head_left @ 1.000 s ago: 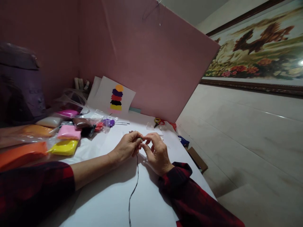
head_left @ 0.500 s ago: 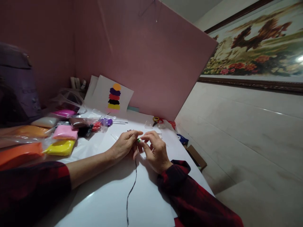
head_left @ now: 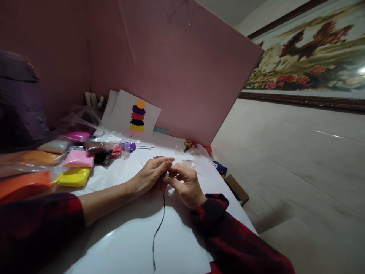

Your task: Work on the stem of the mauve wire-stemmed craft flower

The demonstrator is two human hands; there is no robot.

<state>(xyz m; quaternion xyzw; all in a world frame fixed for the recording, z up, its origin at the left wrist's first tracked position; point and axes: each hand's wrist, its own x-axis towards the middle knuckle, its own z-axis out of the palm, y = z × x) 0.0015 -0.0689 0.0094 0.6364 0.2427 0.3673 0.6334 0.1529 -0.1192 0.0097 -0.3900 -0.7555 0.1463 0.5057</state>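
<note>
My left hand [head_left: 152,173] is closed around a small green piece [head_left: 164,174], mostly covered by the fingers. A bit of something brown [head_left: 158,156] shows above that hand. Fingertips of my right hand [head_left: 186,184] are pinched together against the left fingers, and what lies between them is hidden. Below the hands a thin dark cord [head_left: 159,228] trails down over the white sheet [head_left: 134,243]; where its upper end goes cannot be seen.
Bags of coloured clay, among them a yellow bag [head_left: 72,177] and a pink bag [head_left: 79,158], lie at left. A paper with colour patches [head_left: 151,114] leans on the pink panel [head_left: 182,72]. Scissors [head_left: 188,145] and thin rods [head_left: 145,147] lie behind the hands.
The right fingers have curled in closer to the left hand. The green and white piece seen between the hands before is now mostly covered.
</note>
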